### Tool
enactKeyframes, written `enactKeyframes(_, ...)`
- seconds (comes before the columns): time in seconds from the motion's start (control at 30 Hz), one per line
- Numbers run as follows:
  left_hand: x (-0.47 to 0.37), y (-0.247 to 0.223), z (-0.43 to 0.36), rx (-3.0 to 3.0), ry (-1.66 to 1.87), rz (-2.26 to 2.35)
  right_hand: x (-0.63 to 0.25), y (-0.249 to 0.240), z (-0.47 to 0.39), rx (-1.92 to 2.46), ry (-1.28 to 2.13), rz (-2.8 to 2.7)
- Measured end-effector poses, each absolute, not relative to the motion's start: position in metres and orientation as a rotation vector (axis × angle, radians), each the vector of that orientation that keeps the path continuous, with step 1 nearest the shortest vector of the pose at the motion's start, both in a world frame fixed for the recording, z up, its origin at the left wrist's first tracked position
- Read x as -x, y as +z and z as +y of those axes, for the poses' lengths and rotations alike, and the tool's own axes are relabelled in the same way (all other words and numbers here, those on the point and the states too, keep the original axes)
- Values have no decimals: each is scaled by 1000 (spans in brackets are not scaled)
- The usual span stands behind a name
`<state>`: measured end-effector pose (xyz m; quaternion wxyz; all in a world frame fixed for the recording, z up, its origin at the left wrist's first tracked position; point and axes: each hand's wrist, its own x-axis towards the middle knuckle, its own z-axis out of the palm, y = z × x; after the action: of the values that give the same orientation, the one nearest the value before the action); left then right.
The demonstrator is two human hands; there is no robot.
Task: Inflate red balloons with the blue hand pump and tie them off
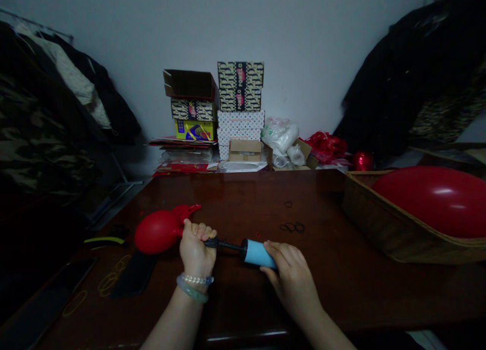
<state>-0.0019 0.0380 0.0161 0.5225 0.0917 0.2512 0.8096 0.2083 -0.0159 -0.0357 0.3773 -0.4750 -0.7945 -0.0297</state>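
Desk [243, 198]: your head camera looks from above its near-edge side, forward and down.
Left hand [197, 248], right hand [291, 271]: close, low in your view.
Far edge: farther off, mid-height.
Wall [304, 41]: faced nearly square, beyond.

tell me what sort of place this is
Probably a home or small storeroom used as a work corner: patterned boxes are stacked by the wall, coats hang at the side, and a wooden table bears a basket with a big red balloon.
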Motion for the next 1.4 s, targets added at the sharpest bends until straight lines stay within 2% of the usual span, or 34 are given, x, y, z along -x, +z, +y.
enactKeyframes(0.33, -31, 14, 30, -320, 1874, 628, -202, -35, -19, 1243, 38, -2039)
enactKeyframes(0.83, 31, 27, 43, -323, 1952, 604, -208, -35, -8, 1177, -14, -2078)
enactKeyframes(1.4, -19, 16, 34, -380, 1886, 608, -199, -37, -14, 1196, 31, -2080)
